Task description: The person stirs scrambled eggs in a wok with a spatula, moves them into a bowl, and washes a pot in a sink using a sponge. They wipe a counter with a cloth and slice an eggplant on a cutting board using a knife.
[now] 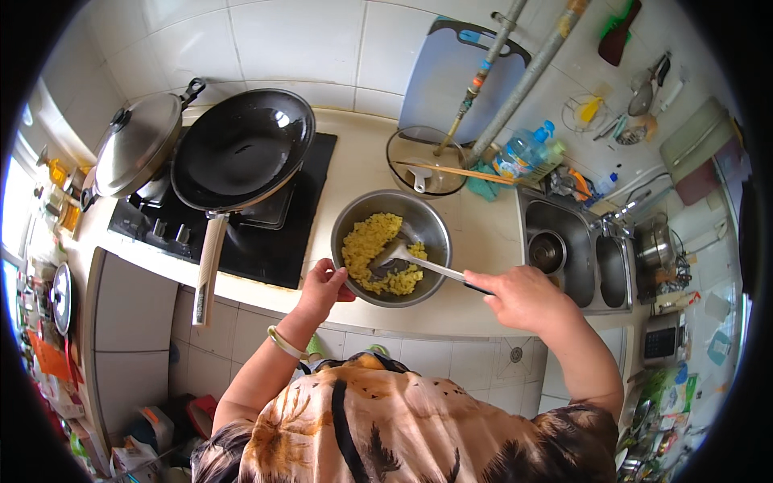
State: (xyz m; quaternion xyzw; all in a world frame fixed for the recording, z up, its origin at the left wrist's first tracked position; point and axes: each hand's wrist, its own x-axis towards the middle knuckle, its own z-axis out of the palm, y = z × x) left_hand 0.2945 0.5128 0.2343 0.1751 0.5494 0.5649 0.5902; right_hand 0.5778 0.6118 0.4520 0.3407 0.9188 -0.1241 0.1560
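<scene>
A stainless steel bowl (444, 241) stands on the cream countertop, with crumbled yellow food, perhaps scrambled egg, (365, 241) spread inside it. My left hand (326, 285) grips the bowl's rim at its lower left, thumb on top. In my right hand (519, 296) is the dark end of the handle of a metal spatula (432, 264); its blade rests in the bowl among the yellow pieces. Behind the bowl stands a glass bowl (395, 154) holding a small white spoon (419, 176), with wooden chopsticks (459, 171) lying across its rim.
On the black gas hob (314, 199) at left sits a black wok (241, 151), its handle jutting past the counter edge. Beside it is a lidded steel pan (136, 148). A double sink (558, 211) lies at right. A cutting board (462, 78) leans behind metal pipes.
</scene>
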